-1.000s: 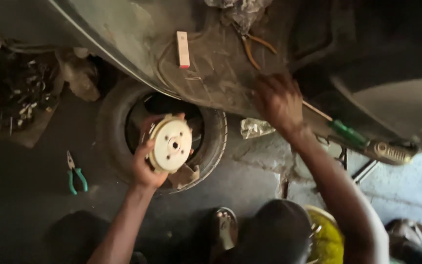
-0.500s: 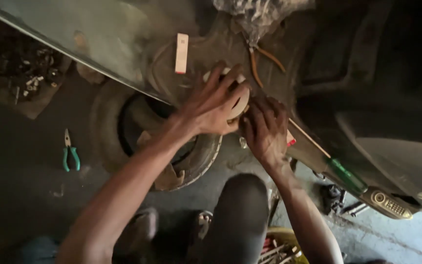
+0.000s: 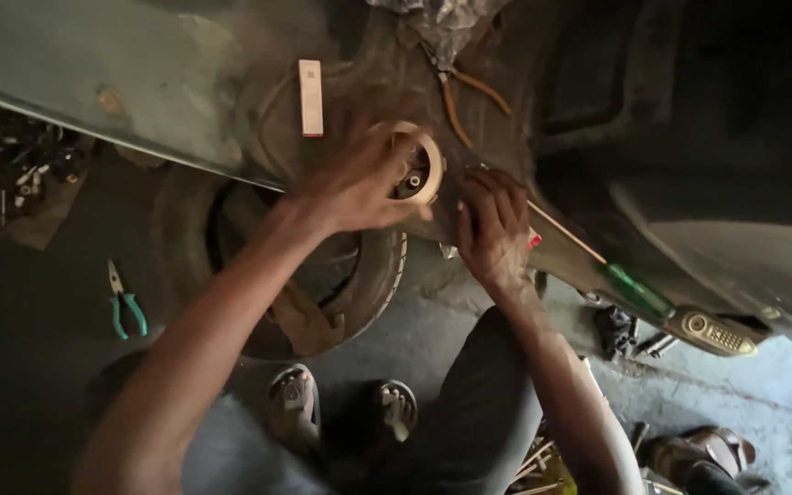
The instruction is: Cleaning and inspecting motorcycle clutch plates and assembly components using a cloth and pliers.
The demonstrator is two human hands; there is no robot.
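Near the top middle of the frame, the left hand (image 3: 359,183) has its grip closed around a round cream-coloured disc (image 3: 419,165). The fingers wrap its left edge and press it against a dark, dirty metal body (image 3: 185,82) that fills the top of the frame. The right hand (image 3: 492,229) is just beside the disc, to the lower right. Its fingers are curled against the metal, and it is hard to tell if they hold anything.

A screwdriver with a green handle (image 3: 634,289) lies to the right. An old tyre (image 3: 368,275) sits on the floor under the left arm. Green pliers (image 3: 126,302) lie at the left. A cream strip (image 3: 310,96) sits at the upper left of the disc.
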